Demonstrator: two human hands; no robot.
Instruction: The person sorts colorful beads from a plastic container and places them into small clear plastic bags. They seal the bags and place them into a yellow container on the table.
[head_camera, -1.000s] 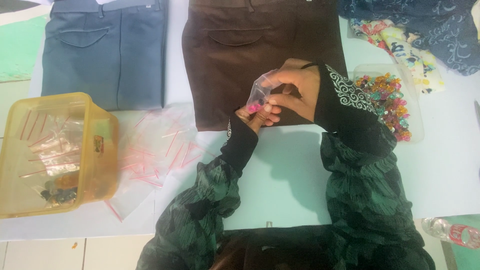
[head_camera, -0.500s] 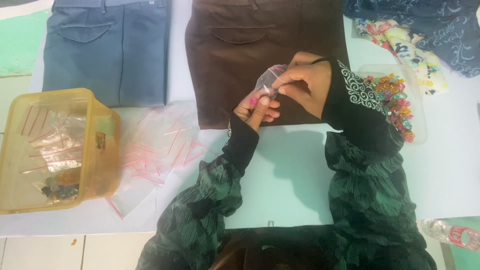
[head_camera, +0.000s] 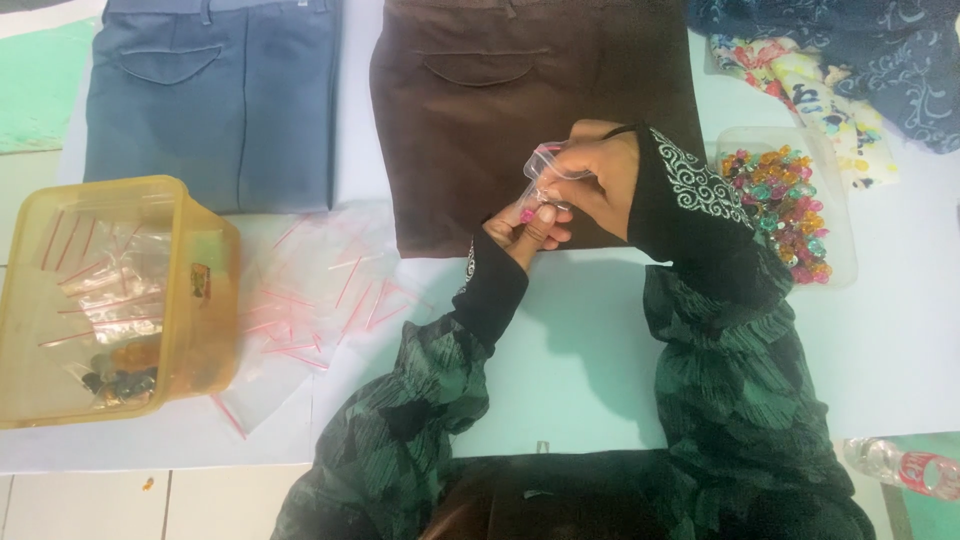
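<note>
Here, grip: right hand (head_camera: 600, 180) pinches a small clear bag (head_camera: 552, 170) between closed fingers; left hand (head_camera: 527, 228) curled just under it, fingertips meeting the bag's lower edge, a pink bead (head_camera: 527, 214) at them.
Bag: held up over the lower edge of the brown trousers (head_camera: 500, 100).
Sleeves: black cuffs, dark green patterned arms.
Right of hands: clear tray (head_camera: 835, 262) of coloured beads (head_camera: 785, 205); patterned cloths (head_camera: 830, 60) beyond.
Left of hands: loose pile of red-striped bags (head_camera: 310, 300) on the white table (head_camera: 580, 370).
Far left: yellow tub (head_camera: 215, 290) holding more bags; blue trousers (head_camera: 220, 100) above.
Lower right: bottle (head_camera: 905, 465) lying at the table edge.
</note>
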